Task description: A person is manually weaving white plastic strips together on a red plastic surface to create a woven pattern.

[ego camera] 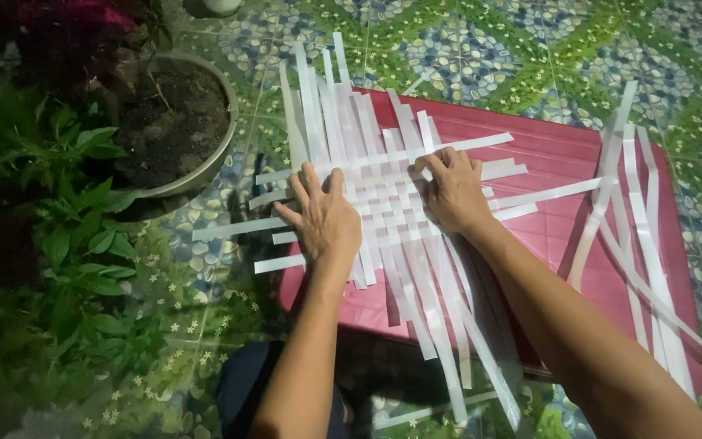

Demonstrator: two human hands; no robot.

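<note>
Both forearms reach up from the bottom edge toward a weave [383, 199] of white strips lying on a red board [562, 154]. Left hand [324, 218] lies flat on the weave's left side, fingers spread and pressing down, gripping nothing. Right hand [451, 189] rests on the right side, fingers bent, tips at a crosswise strip [465, 145]; whether they pinch it or only push it I cannot tell.

Long upright strips run off the board's near edge and fan loose. Crosswise ends stick out left over the tiled floor [489, 49]. Spare strips [635, 211] lie in a bunch at the board's right end, well apart from the weave. A pot [205, 167] of soil sits left of the board, with leafy plants [83, 244] beside it.

Judging by the loose ends, the lattice could slide apart if either palm lifts, since nothing locks the crossings; a hard tug might also crease a strip.
</note>
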